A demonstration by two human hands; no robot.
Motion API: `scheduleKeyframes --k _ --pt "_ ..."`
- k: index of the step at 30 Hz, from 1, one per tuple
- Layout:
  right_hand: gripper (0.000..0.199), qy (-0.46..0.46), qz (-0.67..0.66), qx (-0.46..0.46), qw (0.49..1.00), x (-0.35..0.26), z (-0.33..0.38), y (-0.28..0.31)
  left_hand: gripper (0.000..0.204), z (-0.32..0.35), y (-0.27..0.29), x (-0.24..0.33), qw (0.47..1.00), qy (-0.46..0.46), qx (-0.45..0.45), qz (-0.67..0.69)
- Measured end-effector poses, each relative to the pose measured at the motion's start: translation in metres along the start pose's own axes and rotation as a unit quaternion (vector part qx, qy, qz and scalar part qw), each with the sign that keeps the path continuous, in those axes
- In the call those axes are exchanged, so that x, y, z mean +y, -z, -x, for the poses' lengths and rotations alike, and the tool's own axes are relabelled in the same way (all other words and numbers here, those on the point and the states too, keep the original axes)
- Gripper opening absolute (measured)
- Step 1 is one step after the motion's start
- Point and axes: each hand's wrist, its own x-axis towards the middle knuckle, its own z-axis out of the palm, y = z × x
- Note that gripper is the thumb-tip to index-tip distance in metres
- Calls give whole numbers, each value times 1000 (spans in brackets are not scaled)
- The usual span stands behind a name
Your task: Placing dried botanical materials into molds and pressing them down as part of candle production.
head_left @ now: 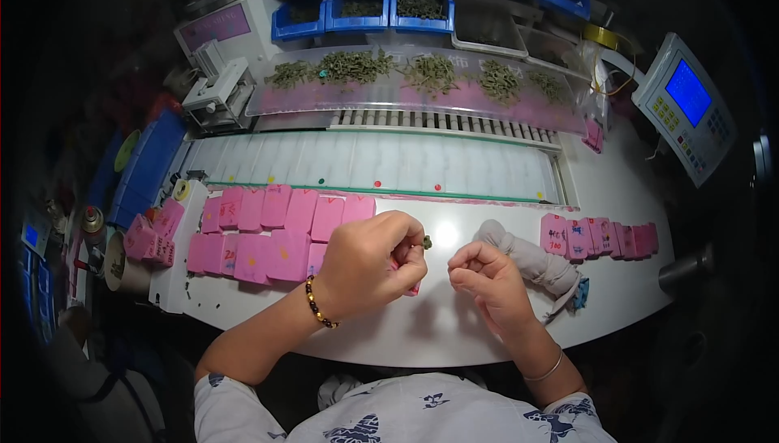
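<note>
My left hand [369,268], with a beaded bracelet on its wrist, is closed in front of the pink blocks. A small dark green piece [428,242], like a bit of dried leaf, shows at its fingertips. Bits of pink show behind its fingers; whether that is held or lying on the table I cannot tell. To the right, my right hand [491,285] is raised with thumb and fingers pinched together, apart from the left. Anything in that pinch is too small or hidden to make out. Two rows of pink blocks [286,255] stand left of my hands.
A grey cloth roll [535,260] lies right of my right hand, before a row of marked pink blocks [596,236]. Beyond are a white slatted strip [365,165], a clear tray [341,102] with green heaps, blue bins [357,11] and a keypad display [686,106].
</note>
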Motion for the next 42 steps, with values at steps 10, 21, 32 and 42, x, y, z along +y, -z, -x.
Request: scheduleKeyframes --k 10,21,32,42 --pt "8 174 442 30 880 -5 8 -13 6 9 -13 6 962 153 -148 171" --pt "13 0 77 7 997 -5 6 2 6 -79 27 -53 990 65 -60 -114" --pt "17 303 556 95 769 -1 7 6 25 -217 90 -122 947 285 48 -142" --pt "58 224 762 91 601 -36 32 49 33 -112 46 -67 814 327 175 447"
